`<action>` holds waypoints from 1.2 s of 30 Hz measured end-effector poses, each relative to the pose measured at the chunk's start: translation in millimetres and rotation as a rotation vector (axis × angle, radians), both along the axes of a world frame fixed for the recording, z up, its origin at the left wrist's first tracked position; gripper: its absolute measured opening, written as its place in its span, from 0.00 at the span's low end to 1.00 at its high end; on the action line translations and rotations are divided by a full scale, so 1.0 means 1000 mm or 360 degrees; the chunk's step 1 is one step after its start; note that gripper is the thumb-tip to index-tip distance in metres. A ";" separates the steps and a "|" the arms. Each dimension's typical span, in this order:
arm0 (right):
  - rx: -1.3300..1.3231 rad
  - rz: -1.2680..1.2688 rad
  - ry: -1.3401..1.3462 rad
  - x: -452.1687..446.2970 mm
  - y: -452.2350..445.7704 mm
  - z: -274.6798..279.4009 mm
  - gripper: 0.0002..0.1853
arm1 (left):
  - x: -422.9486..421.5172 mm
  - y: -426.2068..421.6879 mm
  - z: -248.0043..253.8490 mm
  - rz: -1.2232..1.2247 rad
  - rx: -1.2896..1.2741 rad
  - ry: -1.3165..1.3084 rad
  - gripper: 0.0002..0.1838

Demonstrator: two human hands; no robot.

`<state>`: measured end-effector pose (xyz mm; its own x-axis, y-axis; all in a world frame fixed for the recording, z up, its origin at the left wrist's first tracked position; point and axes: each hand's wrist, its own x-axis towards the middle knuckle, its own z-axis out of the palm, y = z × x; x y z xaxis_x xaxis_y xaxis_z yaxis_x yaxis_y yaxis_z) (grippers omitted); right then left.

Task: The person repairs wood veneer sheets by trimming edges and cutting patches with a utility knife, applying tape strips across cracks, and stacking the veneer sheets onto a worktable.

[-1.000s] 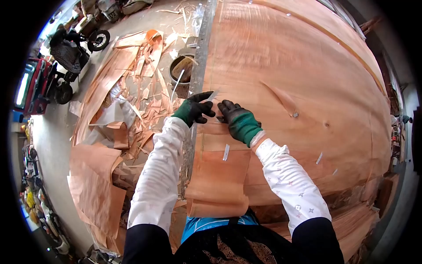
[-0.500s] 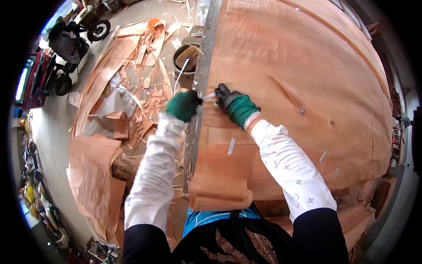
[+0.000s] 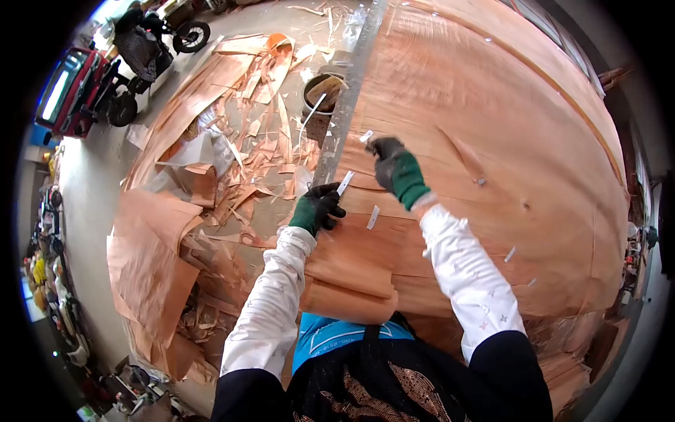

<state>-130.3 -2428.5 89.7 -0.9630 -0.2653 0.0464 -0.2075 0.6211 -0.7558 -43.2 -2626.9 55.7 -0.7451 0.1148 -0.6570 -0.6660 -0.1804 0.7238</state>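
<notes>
Both hands wear green gloves with black fingers. My left hand is closed on a white tape strip that sticks up past the fingertips, over the left edge of the veneer sheet. Up and to the right, my right hand is raised a little above the sheet, its fingers bent; a small white piece shows at its fingertips, and whether they hold it is unclear. Another white strip lies on the veneer between and below the hands. A rolled veneer piece rests at my waist.
A grey beam runs along the sheet's left edge. Beyond it stand a bucket and a pile of veneer scraps on the floor. A motorcycle and a red vehicle are at the upper left.
My left hand has moved down and right and now shows a white strip in its fingers. My right hand has moved right, away from the left. The view has shifted.
</notes>
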 end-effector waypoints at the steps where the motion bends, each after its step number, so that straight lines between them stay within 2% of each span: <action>1: 0.0056 0.0112 0.0397 0.013 0.001 -0.029 0.16 | 0.002 -0.001 -0.005 0.0017 0.0016 0.0005 0.20; 3: 0.0815 0.0569 -0.0012 0.026 -0.016 -0.001 0.16 | 0.003 -0.001 -0.006 0.0016 0.0033 0.0000 0.20; 6: 0.0762 0.0519 0.0350 0.057 -0.028 -0.019 0.19 | 0.006 0.000 0.001 0.0038 0.0009 0.0018 0.20; 8: 0.1029 0.0524 0.0605 0.066 -0.029 -0.047 0.21 | 0.011 0.006 0.001 0.0098 -0.0053 0.0094 0.21; 9: 0.1168 0.0524 0.0731 0.070 -0.028 -0.062 0.22 | 0.015 0.004 0.004 -0.0009 -0.0203 0.0098 0.21; 11: 0.1137 0.0524 0.0719 0.074 -0.029 -0.072 0.21 | 0.020 -0.004 0.017 -0.0234 -0.0492 0.0113 0.19; 12: 0.1138 0.0503 0.0733 0.075 -0.030 -0.071 0.21 | 0.015 -0.035 -0.009 -0.0628 -0.1092 0.0740 0.15; 14: 0.1121 0.0470 0.0758 0.078 -0.031 -0.069 0.20 | -0.008 -0.095 -0.023 -0.0995 -0.1818 0.1110 0.13; 16: 0.1252 0.0505 0.0664 0.078 -0.033 -0.068 0.22 | -0.036 -0.095 0.043 -0.0828 -0.1686 0.0458 0.12; 17: 0.1314 0.0522 0.0617 0.078 -0.033 -0.068 0.23 | -0.044 -0.086 0.077 -0.0694 -0.1399 0.0095 0.12; 19: 0.1247 0.0506 0.0684 0.078 -0.028 -0.068 0.22 | -0.050 -0.080 0.074 -0.0529 -0.0728 0.0216 0.13; 21: 0.1141 0.0521 0.0681 0.075 -0.022 -0.065 0.20 | -0.056 -0.045 0.075 -0.0631 -0.0468 0.0208 0.16; 22: 0.1084 0.0428 0.0780 0.075 -0.014 -0.060 0.17 | -0.057 -0.025 0.073 -0.0656 -0.0354 0.0243 0.17; 23: 0.0974 0.0390 0.0600 0.076 -0.005 -0.054 0.16 | -0.057 -0.001 0.069 -0.0677 -0.0233 0.0268 0.18; 26: 0.0559 -0.0208 -0.0095 0.082 0.050 -0.023 0.15 | -0.055 0.075 0.051 -0.0471 0.0072 0.0279 0.17; 28: 0.0641 -0.0484 0.0157 0.092 0.086 -0.020 0.16 | -0.054 0.108 0.031 -0.0342 0.0375 0.0220 0.18; 29: 0.0928 -0.0488 0.0559 0.098 0.099 -0.018 0.16 | -0.053 0.119 0.020 -0.0394 0.0161 0.0150 0.20; 31: 0.0977 -0.0396 0.0552 0.098 0.109 -0.018 0.17 | -0.046 0.129 0.008 -0.0360 -0.0084 0.0111 0.22; 36: 0.1114 -0.0181 0.0644 0.084 0.096 -0.047 0.21 | -0.041 0.128 0.003 -0.0407 -0.0122 0.0141 0.22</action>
<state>-46.5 -2332.4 42.3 -0.9301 -0.2635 0.2559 -0.2885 0.9553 -0.0652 -83.8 -2498.6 59.0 -0.7533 0.2591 -0.6045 -0.6163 0.0428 0.7863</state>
